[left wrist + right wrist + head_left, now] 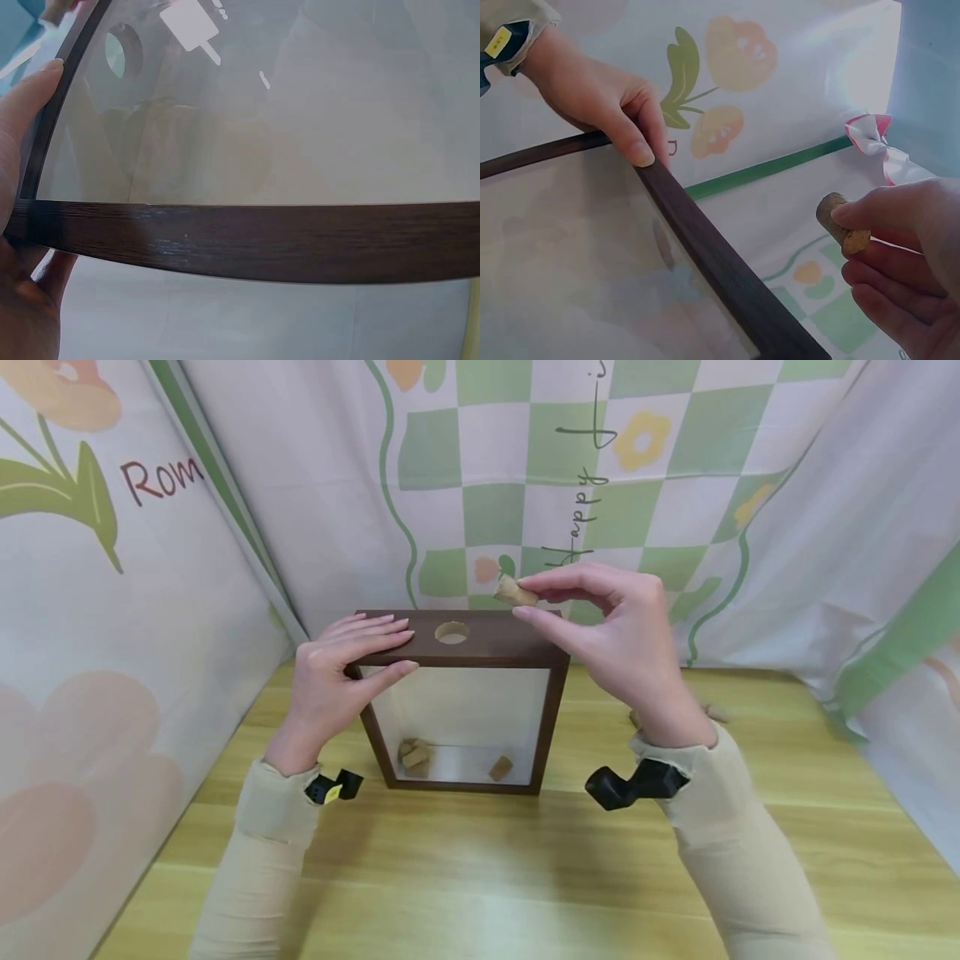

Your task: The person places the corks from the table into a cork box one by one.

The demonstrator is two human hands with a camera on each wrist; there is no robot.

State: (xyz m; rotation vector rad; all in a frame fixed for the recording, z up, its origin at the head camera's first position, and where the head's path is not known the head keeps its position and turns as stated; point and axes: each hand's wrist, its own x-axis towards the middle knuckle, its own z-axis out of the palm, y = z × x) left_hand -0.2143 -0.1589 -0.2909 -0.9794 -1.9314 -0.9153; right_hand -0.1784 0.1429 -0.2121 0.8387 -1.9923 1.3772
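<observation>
A cork [516,592] is pinched between the thumb and fingers of my right hand [626,622], above the right end of a dark wooden shadow box [498,647]. The box stands upright with a clear front panel and a round hole [452,632] in its top. My left hand [337,672] rests on the left part of the top, thumb over the front edge. Several corks [415,756] lie inside at the bottom left, and a single cork [501,767] at the bottom right. The right wrist view shows the held cork [844,223] near the thumb tip.
The box stands on a light wooden table [450,868]. More corks [716,713] lie on the table behind my right wrist, partly hidden by it. A printed curtain [495,460] hangs close behind the box, another along the left side.
</observation>
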